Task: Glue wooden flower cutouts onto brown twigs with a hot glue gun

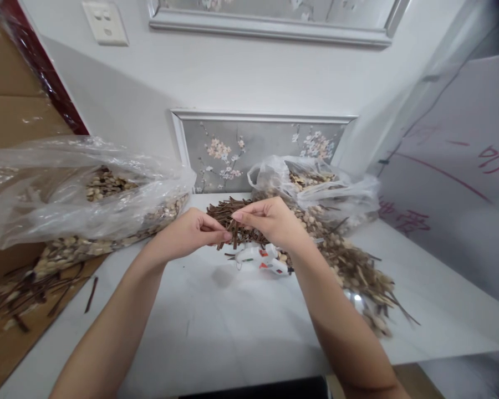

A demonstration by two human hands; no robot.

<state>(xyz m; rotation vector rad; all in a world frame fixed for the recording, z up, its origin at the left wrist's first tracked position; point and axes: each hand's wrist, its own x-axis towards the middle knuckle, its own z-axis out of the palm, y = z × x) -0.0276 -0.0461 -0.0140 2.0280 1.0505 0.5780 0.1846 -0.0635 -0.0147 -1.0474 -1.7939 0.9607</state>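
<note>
My left hand [197,230] is closed, thumb and fingers pinched on short dark-brown twigs [235,231]. From the other side my right hand [269,219] pinches the upper end of the same twigs with thumb and forefinger. Both hands are over the table, their fingertips a short gap apart. How many twigs are held is hard to make out. Behind the fingers is a pile of similar twigs [227,209]. Just below the hands a white glue gun [255,255] with orange parts lies on its side, its nozzle pointing left.
A clear plastic bag [149,194] of pale round slices fills the left. Another bag [345,194] stands at the back right. Loose slices and dried stems [357,266] spread beside my right forearm. A framed floral panel [266,149] rises behind the white table [216,332].
</note>
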